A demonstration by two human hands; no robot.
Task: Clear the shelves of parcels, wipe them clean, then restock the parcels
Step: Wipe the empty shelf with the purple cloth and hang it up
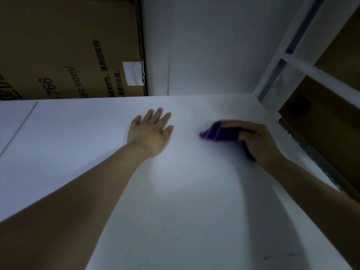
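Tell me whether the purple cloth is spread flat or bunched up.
Bunched up. The right hand grips the purple cloth as a wad on the shelf, one end poking out ahead of the hand; blur hides finer folds.

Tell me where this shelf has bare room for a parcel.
Free: the near part of the shelf between the forearms, and the stretch left of the left hand up to the cardboard box. Taken: mid-shelf, where the left hand lies flat and the right hand grips the purple cloth.
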